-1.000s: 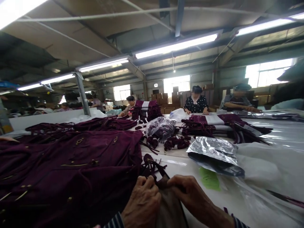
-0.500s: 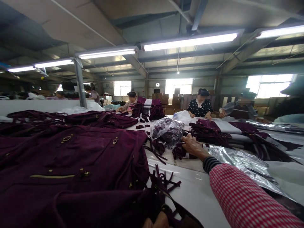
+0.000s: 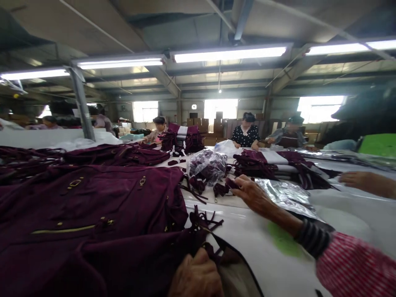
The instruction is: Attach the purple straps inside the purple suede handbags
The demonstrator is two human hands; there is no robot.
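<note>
Large purple fabric bags (image 3: 108, 198) with brass buckles and zips cover the left of the table. At the bottom centre my left hand (image 3: 196, 274) is closed on the edge of the nearest purple bag (image 3: 133, 264), beside its open mouth and light lining. My right hand (image 3: 252, 194), stretched forward from a red checked sleeve, has its fingers closed on a rolled purple strap (image 3: 230, 184). Another rolled strap (image 3: 219, 189) with a metal clip lies just left of it. Behind them sits a clear plastic bag (image 3: 208, 165) full of purple strap rolls.
Silvery plastic packaging (image 3: 281, 192) lies right of my right hand. Stacked purple bags with white wraps (image 3: 278, 161) stand beyond. Another person's hand (image 3: 368, 183) reaches in from the right. Several people work across the white table (image 3: 244, 247).
The view has turned slightly right. My right hand has drawn back a little with a rolled strap in its fingers. More of my left hand shows. Another person's hand has appeared at right.
</note>
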